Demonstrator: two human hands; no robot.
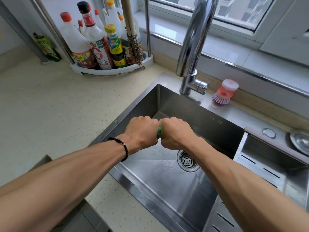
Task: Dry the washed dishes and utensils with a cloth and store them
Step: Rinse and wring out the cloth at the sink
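Both hands — left [142,131], right [173,133] — fisted over the sink [167,190], squeezing a green cloth [159,130]. No dishes visible — drying not started, I'd guess.

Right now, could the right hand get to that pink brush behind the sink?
Probably yes. The pink brush stands on the ledge beside the tap, with open space over the sink between. But the right hand and left hand both grip something green, so it isn't free.
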